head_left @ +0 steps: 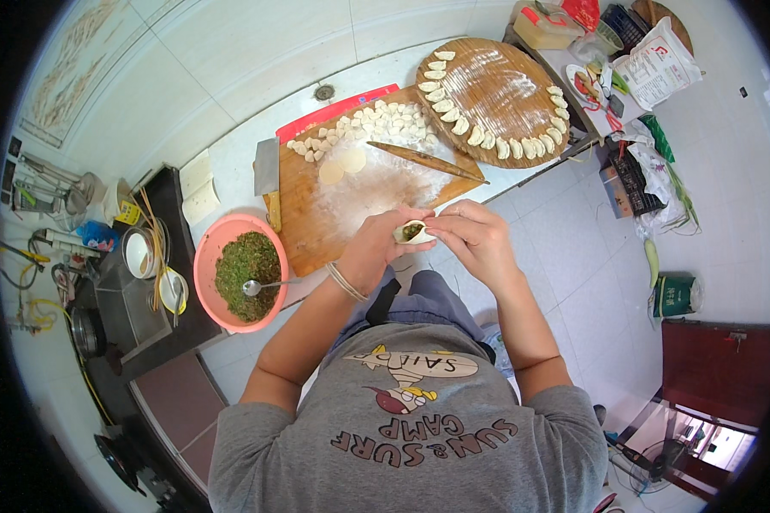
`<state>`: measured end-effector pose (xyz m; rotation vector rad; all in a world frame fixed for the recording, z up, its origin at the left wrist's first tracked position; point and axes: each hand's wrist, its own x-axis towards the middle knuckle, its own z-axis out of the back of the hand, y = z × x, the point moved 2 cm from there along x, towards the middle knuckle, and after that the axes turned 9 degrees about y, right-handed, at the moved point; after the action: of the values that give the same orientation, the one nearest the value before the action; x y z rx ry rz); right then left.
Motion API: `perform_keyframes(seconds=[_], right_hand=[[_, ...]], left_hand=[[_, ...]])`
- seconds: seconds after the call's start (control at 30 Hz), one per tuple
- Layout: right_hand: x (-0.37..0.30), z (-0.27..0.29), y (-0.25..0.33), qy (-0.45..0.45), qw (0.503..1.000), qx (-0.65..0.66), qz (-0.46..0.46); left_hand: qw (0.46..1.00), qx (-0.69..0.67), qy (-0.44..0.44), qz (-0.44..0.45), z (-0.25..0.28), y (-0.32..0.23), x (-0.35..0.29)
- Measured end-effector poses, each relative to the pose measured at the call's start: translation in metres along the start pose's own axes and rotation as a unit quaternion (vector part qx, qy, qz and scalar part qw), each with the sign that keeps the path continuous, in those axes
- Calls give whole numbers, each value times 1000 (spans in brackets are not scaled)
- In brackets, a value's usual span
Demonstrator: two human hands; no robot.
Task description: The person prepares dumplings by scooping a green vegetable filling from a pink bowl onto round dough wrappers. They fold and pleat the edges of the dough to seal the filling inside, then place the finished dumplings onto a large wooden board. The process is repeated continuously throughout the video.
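Observation:
Between my two hands is a dumpling, its pale wrapper folded partway around green filling that still shows. My left hand cradles it from the left, a bangle on that wrist. The fingertips of my right hand pinch its right edge. Beyond them lies a floured wooden cutting board with small dough pieces, flat wrappers and a tapered rolling pin. To the left, a pink bowl holds chopped green filling with a spoon in it.
A round wooden board at the back right carries shaped dumplings along its rim. A cleaver lies on the cutting board's left edge. The sink with dishes and chopsticks is farther left. Bags and vegetables stand at the right.

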<state>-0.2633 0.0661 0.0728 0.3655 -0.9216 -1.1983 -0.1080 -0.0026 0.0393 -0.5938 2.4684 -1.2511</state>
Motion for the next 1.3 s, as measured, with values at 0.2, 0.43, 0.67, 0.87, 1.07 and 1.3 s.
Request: perform_keyframes(seconds=[0.2,0.43,0.67,0.87,1.07,1.3], right_hand=[[-12,-5,-21,-91,979,148,-110],[2,1,-4,-56,988,93,-113],[8,5,-10,23,974,137,-182],[5,5,-17,-1,991,78,-112],[7,7,-16,-55,998,-4,-33],[15,11,-8,26,990,56,-127]], left_hand=[[996,-74,-5,-43,-9,-6,8],[977,-206,15,-57,-9,11,22],[987,-158,-9,-4,-13,12,23],[989,-146,-11,12,-12,13,23],[989,-145,5,-4,-11,15,20],[992,-121,29,-9,-6,18,19]])
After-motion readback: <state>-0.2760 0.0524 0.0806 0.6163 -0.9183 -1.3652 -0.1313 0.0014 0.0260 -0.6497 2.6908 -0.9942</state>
